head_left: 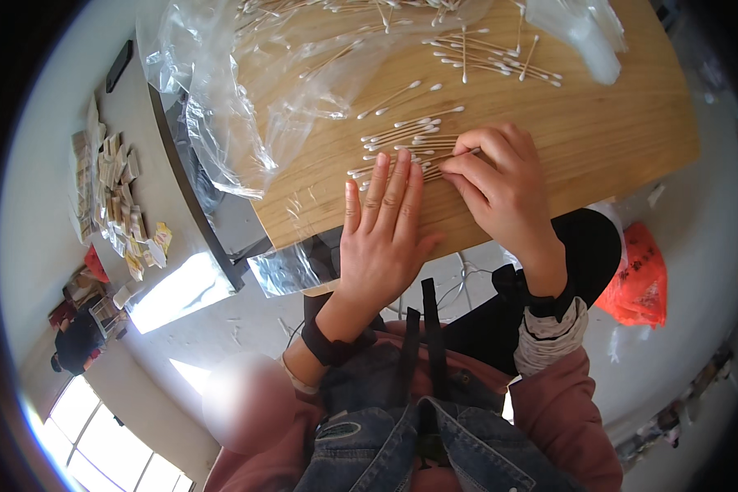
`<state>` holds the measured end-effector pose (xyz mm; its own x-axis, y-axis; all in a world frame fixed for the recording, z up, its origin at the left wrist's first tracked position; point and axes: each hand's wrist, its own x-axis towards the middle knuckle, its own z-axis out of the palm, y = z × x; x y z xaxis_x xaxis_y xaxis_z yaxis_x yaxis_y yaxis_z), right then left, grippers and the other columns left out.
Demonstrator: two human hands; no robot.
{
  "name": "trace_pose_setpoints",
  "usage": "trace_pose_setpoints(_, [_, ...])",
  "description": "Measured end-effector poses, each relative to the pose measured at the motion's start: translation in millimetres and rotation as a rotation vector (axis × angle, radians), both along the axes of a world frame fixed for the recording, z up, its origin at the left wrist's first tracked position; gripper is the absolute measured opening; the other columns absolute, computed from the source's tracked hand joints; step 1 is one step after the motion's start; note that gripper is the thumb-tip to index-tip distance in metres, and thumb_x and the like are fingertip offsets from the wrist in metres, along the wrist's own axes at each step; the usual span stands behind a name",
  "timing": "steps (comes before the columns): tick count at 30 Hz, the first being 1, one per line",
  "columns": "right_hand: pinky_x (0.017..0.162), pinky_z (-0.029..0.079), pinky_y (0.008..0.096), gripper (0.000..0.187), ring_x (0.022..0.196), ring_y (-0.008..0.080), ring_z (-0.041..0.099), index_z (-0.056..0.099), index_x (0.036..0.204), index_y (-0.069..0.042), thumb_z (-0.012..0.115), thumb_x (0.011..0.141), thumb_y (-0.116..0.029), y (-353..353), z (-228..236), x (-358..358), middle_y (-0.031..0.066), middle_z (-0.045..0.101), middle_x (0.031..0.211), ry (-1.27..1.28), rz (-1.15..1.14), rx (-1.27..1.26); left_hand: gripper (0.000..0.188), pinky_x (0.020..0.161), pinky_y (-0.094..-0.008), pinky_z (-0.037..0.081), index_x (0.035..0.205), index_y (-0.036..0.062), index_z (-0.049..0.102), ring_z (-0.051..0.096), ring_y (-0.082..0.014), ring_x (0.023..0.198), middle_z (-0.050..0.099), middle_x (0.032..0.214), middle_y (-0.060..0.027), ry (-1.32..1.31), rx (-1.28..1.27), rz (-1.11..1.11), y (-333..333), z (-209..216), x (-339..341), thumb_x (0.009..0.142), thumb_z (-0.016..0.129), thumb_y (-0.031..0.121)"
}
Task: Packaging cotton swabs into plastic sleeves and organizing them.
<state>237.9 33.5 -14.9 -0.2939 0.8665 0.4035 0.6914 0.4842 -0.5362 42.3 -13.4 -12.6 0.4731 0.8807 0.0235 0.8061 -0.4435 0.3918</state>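
Note:
A small row of wooden-stick cotton swabs (414, 135) lies on the wooden table (623, 139), roughly side by side. My left hand (381, 246) rests flat with its fingers stretched out, the fingertips touching the near swabs' left part. At the right end of these swabs, my right hand (508, 189) has its thumb and forefinger closed in a pinch on a swab's stick. Just how many sticks are between those fingers is hidden. Two loose swabs lie a little beyond the row.
More swabs (500, 61) lie scattered farther back. Crumpled clear plastic (230, 107) covers the table's left side, and a clear bag (586, 41) lies at the back right. A side table at left carries small packets (115, 189). A red bag (638, 279) is at lower right.

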Motion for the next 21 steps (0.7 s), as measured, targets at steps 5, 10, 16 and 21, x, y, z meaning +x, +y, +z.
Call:
trace_pose_setpoints(5, [0.08,0.045,0.0382,0.015,0.091,0.0235,0.058,0.068,0.083,-0.009,0.077,0.073,-0.005,-7,-1,-9,0.0006,0.06,0.091,0.014,0.0,-0.028,0.104,0.122,-0.0541,0.014,0.152,-0.0062,0.033,0.024,-0.036,0.152,0.031,0.161,-0.0216,0.105,0.012,-0.003,-2,-3,13,0.084,0.053,0.07])
trace_pose_setpoints(10, [0.083,0.044,0.0385,0.019,0.093,0.0245,0.058,0.07,0.089,-0.01,0.079,0.073,-0.005,-10,-3,-8,0.0014,0.062,0.094,0.041,-0.041,-0.039,0.095,0.122,-0.0525,0.017,0.152,-0.0051,0.034,0.026,-0.0353,0.151,0.033,0.16,-0.0214,0.049,-0.01,-0.016,6,6,7,0.086,0.06,0.059])
trace_pose_setpoints(16, [0.086,0.044,0.0388,0.022,0.097,0.027,0.057,0.071,0.094,-0.009,0.079,0.074,-0.003,-17,2,-15,0.0032,0.063,0.1,0.153,-0.128,-0.032,0.058,0.115,-0.0458,0.034,0.146,-0.0022,0.043,0.043,-0.0379,0.139,0.047,0.148,-0.0217,-0.534,0.026,0.279,14,5,-29,0.094,0.064,0.011])
trace_pose_setpoints(21, [0.083,0.043,0.0388,0.02,0.094,0.0276,0.057,0.07,0.094,-0.009,0.077,0.077,-0.002,-17,-4,-9,0.0034,0.064,0.097,0.176,-0.184,0.003,0.047,0.11,-0.0441,0.039,0.139,-0.0002,0.052,0.052,-0.0365,0.129,0.056,0.139,-0.0194,-0.432,0.154,0.332,20,2,-34,0.093,0.063,0.002])
